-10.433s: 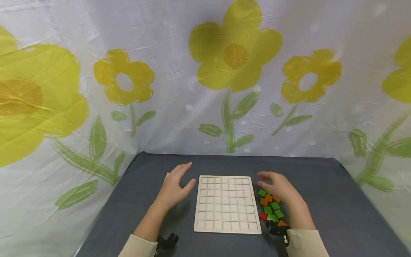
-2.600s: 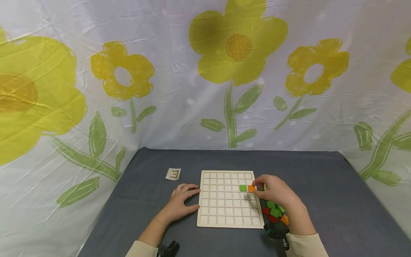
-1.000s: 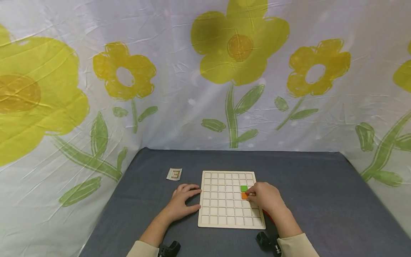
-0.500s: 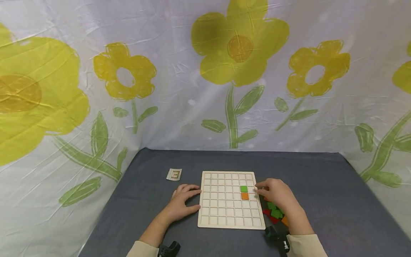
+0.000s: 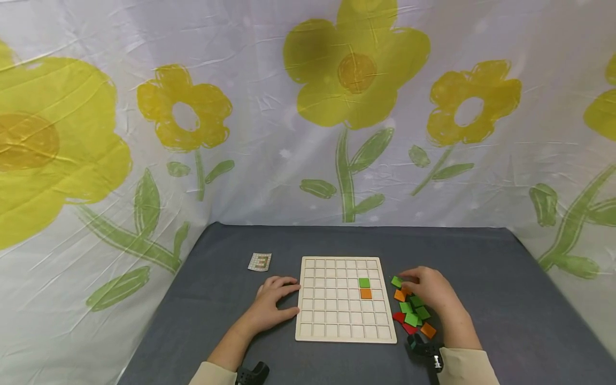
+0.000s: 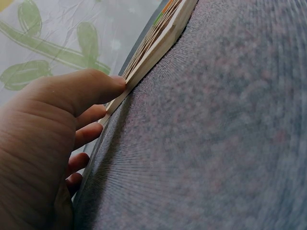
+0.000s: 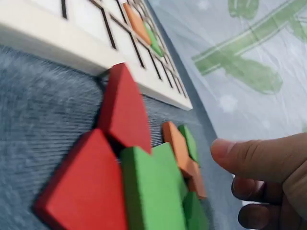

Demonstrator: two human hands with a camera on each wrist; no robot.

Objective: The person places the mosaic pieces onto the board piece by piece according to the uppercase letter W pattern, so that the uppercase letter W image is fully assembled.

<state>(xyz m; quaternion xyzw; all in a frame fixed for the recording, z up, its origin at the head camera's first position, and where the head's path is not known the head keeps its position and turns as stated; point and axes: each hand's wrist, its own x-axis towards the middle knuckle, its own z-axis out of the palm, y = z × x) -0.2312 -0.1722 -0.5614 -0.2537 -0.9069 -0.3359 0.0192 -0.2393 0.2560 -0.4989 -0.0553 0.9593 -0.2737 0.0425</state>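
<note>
A pale wooden grid board (image 5: 327, 316) lies on the dark cloth. On it a green square tile (image 5: 364, 282) sits directly behind an orange square tile (image 5: 366, 293), right of the middle. My left hand (image 5: 273, 305) rests at the board's left edge; its thumb (image 6: 112, 85) touches the rim in the left wrist view. Just right of the board, my right hand (image 5: 430, 289) hovers over the far end of a loose heap of tiles, close to a green tile (image 5: 397, 281). Its thumb (image 7: 240, 153) and fingers are bent with nothing visible between them.
The heap holds several green, orange and red pieces, among them an orange tile (image 5: 428, 331) at its near end and a red piece with slanted sides (image 7: 125, 108). A small printed card (image 5: 260, 261) lies behind my left hand. A flowered curtain (image 5: 269, 160) hangs behind the table.
My right hand has let go of the orange tile, which now lies on the board in front of the green one, and has moved right to the heap. The left hand stays at the edge.
</note>
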